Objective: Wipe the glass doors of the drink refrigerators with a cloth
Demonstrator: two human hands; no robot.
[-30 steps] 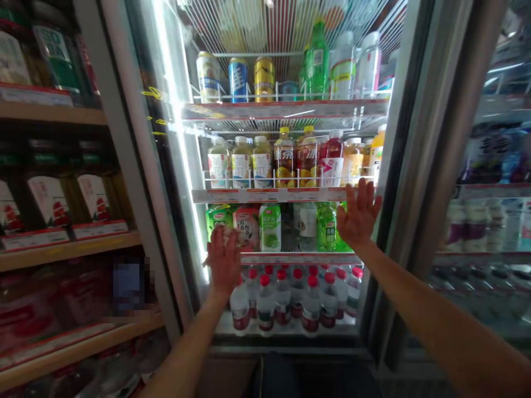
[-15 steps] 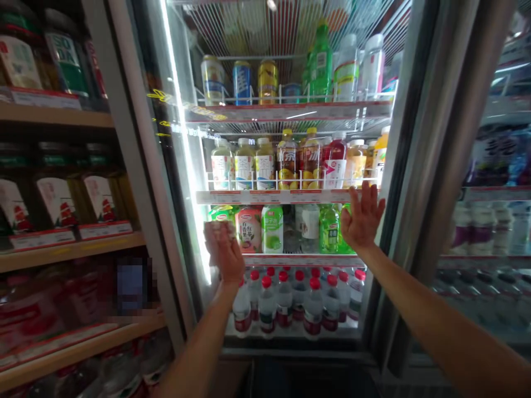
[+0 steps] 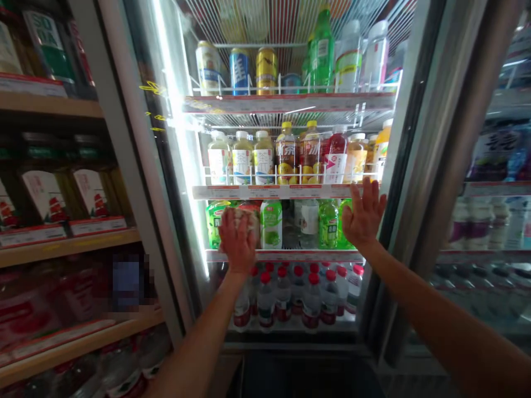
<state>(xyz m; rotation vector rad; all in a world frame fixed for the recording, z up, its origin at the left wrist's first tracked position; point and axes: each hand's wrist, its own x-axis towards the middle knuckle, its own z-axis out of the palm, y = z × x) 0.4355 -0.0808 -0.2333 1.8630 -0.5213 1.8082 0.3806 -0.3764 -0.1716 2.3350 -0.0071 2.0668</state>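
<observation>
My left hand is raised in front of the lit drinks cooler. It has a pale, mottled cloth under its fingers, partly hidden by them, and appears to press it on the glass. Behind that hand are a green drink pack and a white-green bottle. Farther right, my right hand has its palm forward and fingers spread, holding nothing. It overlaps the cooler's right part, before green bottles; whether it touches the glass I cannot tell for certain.
Cans and bottles fill the upper shelves, and several red-capped bottles stand at the bottom. A metal door frame runs along the right. To the left are wooden shelves with large bottles.
My left hand has moved right with the cloth, from the cooler's left edge to before the drinks. My right hand stays nearly in place. The view has shifted slightly.
</observation>
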